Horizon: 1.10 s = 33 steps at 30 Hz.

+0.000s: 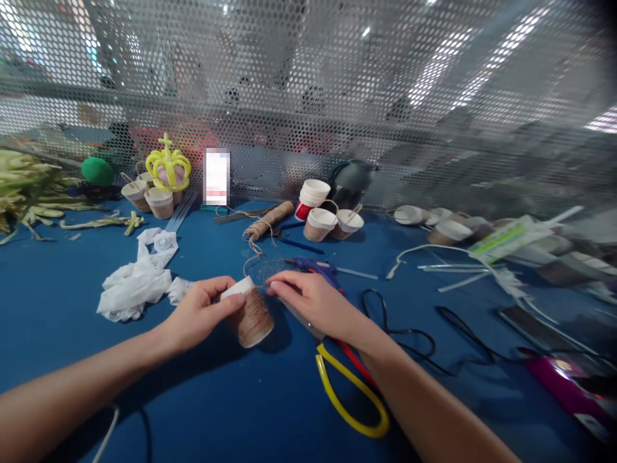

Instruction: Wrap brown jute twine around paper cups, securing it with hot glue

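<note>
My left hand (202,312) is closed round a small paper cup (255,318), held tilted over the blue table. Brown twine is wound about the cup's side, and a white band shows near my thumb. Beside it, my right hand (308,299) pinches the thin twine (261,287) close to the cup. A strand runs back towards the twine roll (270,220). Under my right hand and wrist lie scissors with yellow handles (354,399), and a blue glue gun (315,265) lies just behind that hand.
White lace fabric (135,286) lies left. Twine-wrapped cups (321,224) stand behind, near a phone (216,177) and yellow crown (167,164). Black cable (409,334), clear sticks and more cups (450,231) spread right. A perforated metal screen (308,83) bounds the back.
</note>
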Tool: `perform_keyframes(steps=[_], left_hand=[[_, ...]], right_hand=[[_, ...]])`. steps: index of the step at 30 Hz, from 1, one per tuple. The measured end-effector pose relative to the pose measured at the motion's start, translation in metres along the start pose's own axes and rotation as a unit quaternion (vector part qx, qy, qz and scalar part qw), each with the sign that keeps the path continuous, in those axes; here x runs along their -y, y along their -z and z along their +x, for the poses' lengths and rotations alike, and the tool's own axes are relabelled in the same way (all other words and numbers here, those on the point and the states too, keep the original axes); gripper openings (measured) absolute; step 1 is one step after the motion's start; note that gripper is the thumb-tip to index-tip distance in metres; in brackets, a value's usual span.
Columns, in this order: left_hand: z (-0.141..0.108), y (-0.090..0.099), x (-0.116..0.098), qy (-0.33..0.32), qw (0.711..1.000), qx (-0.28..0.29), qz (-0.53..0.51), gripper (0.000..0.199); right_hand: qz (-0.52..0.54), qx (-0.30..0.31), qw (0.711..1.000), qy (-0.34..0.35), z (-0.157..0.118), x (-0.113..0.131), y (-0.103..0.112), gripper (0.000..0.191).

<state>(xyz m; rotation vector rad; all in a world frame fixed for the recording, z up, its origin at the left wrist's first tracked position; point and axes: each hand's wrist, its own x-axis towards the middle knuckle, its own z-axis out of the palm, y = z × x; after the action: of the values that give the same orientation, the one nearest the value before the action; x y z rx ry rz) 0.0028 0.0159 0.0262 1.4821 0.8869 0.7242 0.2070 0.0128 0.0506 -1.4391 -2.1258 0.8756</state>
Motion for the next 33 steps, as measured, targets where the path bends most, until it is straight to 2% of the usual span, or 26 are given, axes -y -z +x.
perform_keyframes(steps=[2, 4, 9, 12, 16, 21, 24, 26, 28, 29, 31, 33], left_hand=[[-0.003, -0.001, 0.002, -0.04, 0.999, -0.002, 0.036, 0.024], [-0.007, -0.002, 0.001, -0.078, 0.994, 0.006, 0.077, 0.023], [-0.013, -0.009, -0.002, -0.119, 0.981, 0.071, 0.133, 0.018], [-0.014, -0.014, -0.001, -0.133, 0.974, 0.102, 0.155, 0.016], [-0.015, -0.018, 0.001, -0.151, 0.965, 0.127, 0.17, 0.013], [-0.015, -0.019, -0.001, -0.154, 0.963, 0.136, 0.173, 0.013], [-0.015, -0.018, -0.003, -0.158, 0.962, 0.147, 0.17, 0.014], [-0.015, -0.018, -0.003, -0.159, 0.96, 0.151, 0.173, 0.014], [-0.015, -0.018, -0.003, -0.151, 0.961, 0.149, 0.176, 0.015], [-0.015, -0.018, -0.003, -0.145, 0.962, 0.147, 0.178, 0.015], [-0.015, -0.018, -0.002, -0.136, 0.964, 0.141, 0.177, 0.017], [-0.014, -0.019, 0.0, -0.134, 0.968, 0.137, 0.163, 0.016]], right_hand=[[0.053, 0.063, 0.996, -0.014, -0.001, 0.0, -0.003, 0.031], [0.127, 0.093, 0.987, -0.038, 0.0, 0.0, -0.006, 0.038], [0.334, 0.106, 0.933, -0.08, 0.002, -0.001, -0.013, 0.048], [0.372, 0.087, 0.923, -0.043, 0.004, -0.002, -0.016, 0.047], [0.335, 0.035, 0.941, 0.031, 0.009, 0.005, -0.012, 0.04], [0.25, 0.036, 0.962, 0.107, 0.029, 0.036, 0.002, 0.032], [0.203, 0.055, 0.967, 0.142, 0.053, 0.05, -0.005, 0.029], [0.141, 0.07, 0.979, 0.13, 0.071, 0.052, -0.019, 0.029], [0.031, 0.162, 0.983, 0.084, 0.087, 0.047, -0.036, 0.03], [0.004, 0.19, 0.979, 0.072, 0.092, 0.042, -0.044, 0.026], [-0.04, 0.202, 0.977, 0.051, 0.098, 0.033, -0.054, 0.019], [-0.076, 0.166, 0.982, 0.035, 0.096, 0.025, -0.053, 0.016]])
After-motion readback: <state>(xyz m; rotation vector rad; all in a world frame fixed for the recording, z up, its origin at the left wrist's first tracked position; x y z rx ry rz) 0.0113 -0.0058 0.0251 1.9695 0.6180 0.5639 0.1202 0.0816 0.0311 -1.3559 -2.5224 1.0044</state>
